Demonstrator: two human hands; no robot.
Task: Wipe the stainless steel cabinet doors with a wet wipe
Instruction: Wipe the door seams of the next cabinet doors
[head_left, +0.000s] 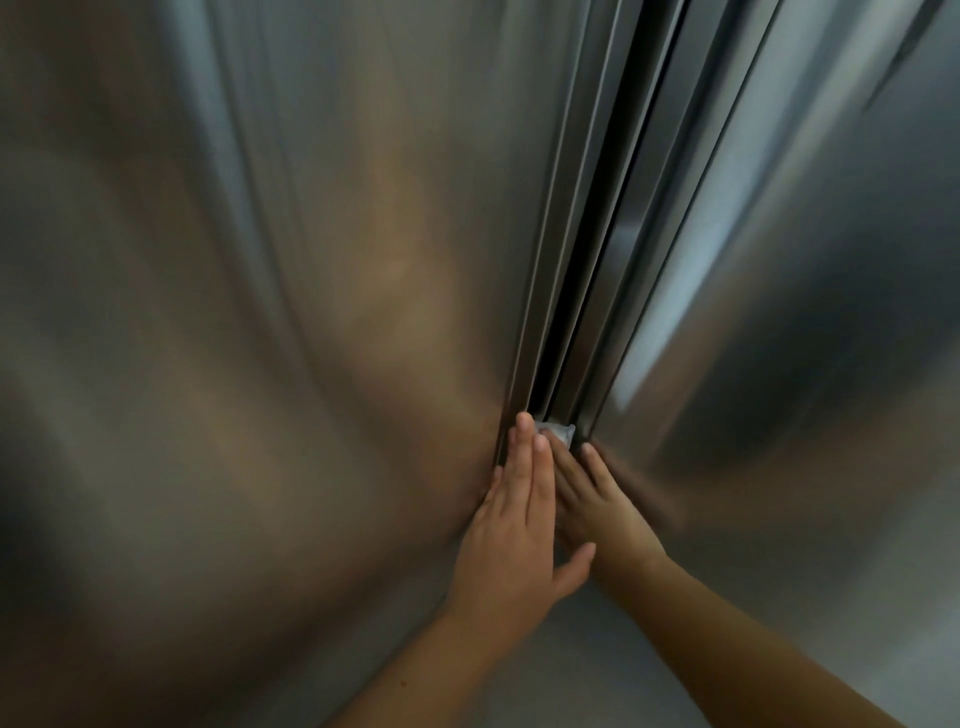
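- Head view: left brushed stainless steel cabinet door (260, 364) and right brushed stainless steel cabinet door (831, 364) fill the frame, with a dark vertical gap (597, 260) between them.
- Small white wet wipe (557, 431) is bunched up at the gap, on the door-edge strips, low in frame.
- Left hand (511, 519): flat, fingers straight and together, lying along the left door's edge; fingertips touch the wipe, thumb crosses over the right hand.
- Right hand (597, 504): partly under the left. Visible fingers are straight and press the wipe against the edge; nothing pinched as far as seen.
- Blurred hand reflections show on both doors.
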